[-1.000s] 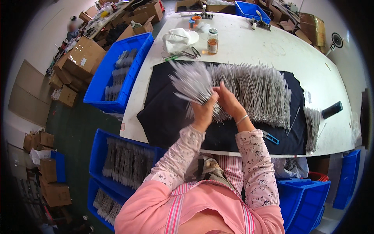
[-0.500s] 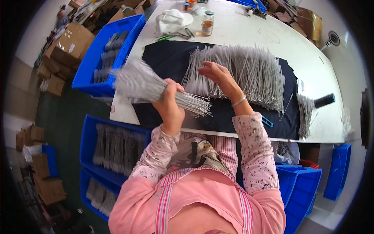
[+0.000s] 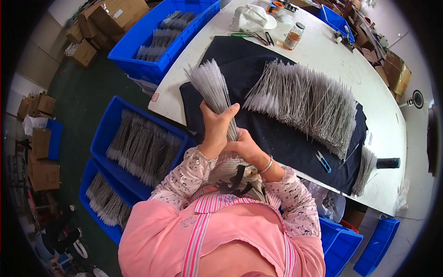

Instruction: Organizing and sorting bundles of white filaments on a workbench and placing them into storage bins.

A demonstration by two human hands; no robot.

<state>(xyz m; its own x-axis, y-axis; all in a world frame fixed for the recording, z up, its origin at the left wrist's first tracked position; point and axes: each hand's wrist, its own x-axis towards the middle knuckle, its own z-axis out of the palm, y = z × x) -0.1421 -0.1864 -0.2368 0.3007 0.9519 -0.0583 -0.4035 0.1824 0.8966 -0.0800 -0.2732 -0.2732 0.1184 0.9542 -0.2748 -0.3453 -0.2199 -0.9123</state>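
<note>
My left hand is closed round a thick bundle of wire straw brushes, pale bristle ends up and away from me, thumb across the front. Low on the same bundle, my right hand wraps the wire ends, which its fingers mostly hide. Both hands are close together in front of my body, just off the table's near edge. To their right a wide pile of the same brushes lies on a dark cloth, bristles facing away and wire loops toward me.
Blue thread snips lie on the cloth. A smaller brush bunch and a dark cylinder are at the right. A glass jar and white cap stand farther back. Blue crates of brushes stand at the left.
The bundle has swung from pointing left to nearly upright and come closer to me. My right hand has left the space above the pile and joined its lower end. The view has turned left.
</note>
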